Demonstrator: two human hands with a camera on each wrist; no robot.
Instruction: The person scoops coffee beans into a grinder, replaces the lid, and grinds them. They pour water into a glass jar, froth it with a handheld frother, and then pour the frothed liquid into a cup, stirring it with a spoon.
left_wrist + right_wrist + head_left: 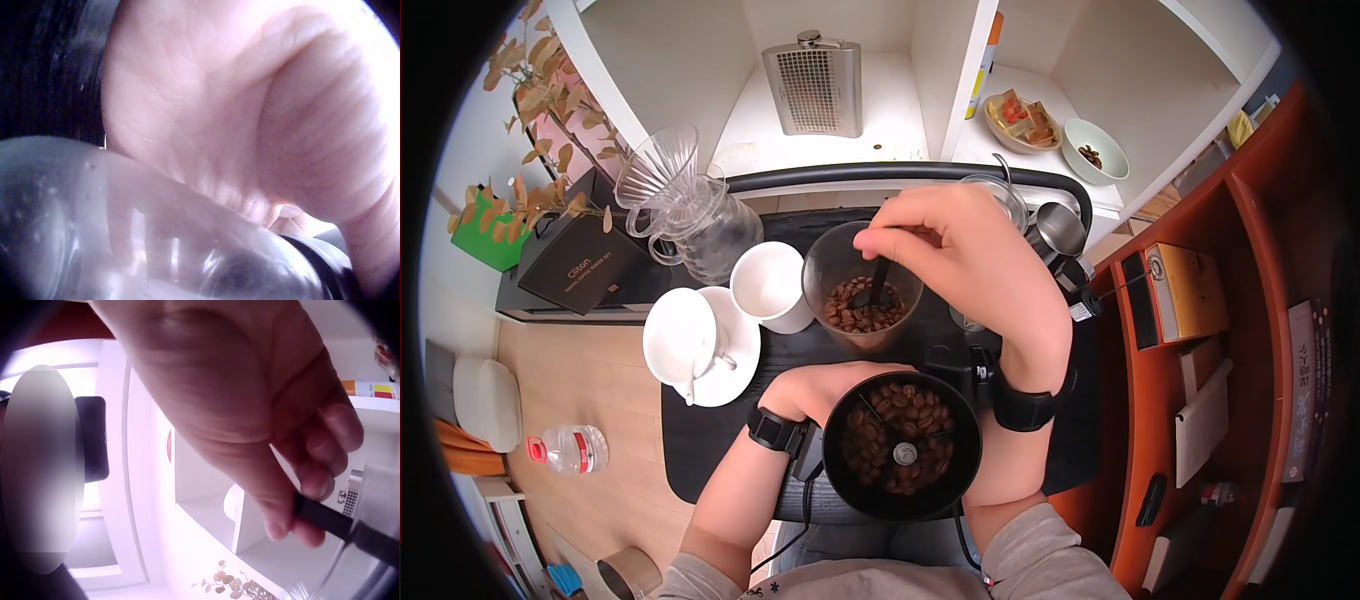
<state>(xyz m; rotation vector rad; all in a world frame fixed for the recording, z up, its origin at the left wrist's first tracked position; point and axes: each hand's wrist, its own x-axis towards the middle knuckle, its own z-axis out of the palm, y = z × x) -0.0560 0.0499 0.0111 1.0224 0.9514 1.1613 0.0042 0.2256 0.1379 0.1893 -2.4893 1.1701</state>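
Observation:
In the head view, my right hand [960,245] pinches the black handle of a scoop [881,275] between thumb and fingers. The scoop reaches down into a clear canister [818,262], where coffee beans [860,312] lie at the bottom. The right wrist view shows the thumb and fingertips on the black handle [325,515]. Close to my body, my left hand [825,388] holds a coffee grinder [970,440] round its far side, its fingers mostly hidden. Beans [890,410] surround the metal centre piece in its black hopper. The left palm [187,106] lies along a clear curved wall [156,219].
Left of the canister stand a white cup [770,285], a second cup [675,335] on a saucer [745,375], and a glass dripper [662,175] on a server. Glass and metal vessels [1055,230] stand right. A black rail [850,172] runs behind; cords hang below the grinder.

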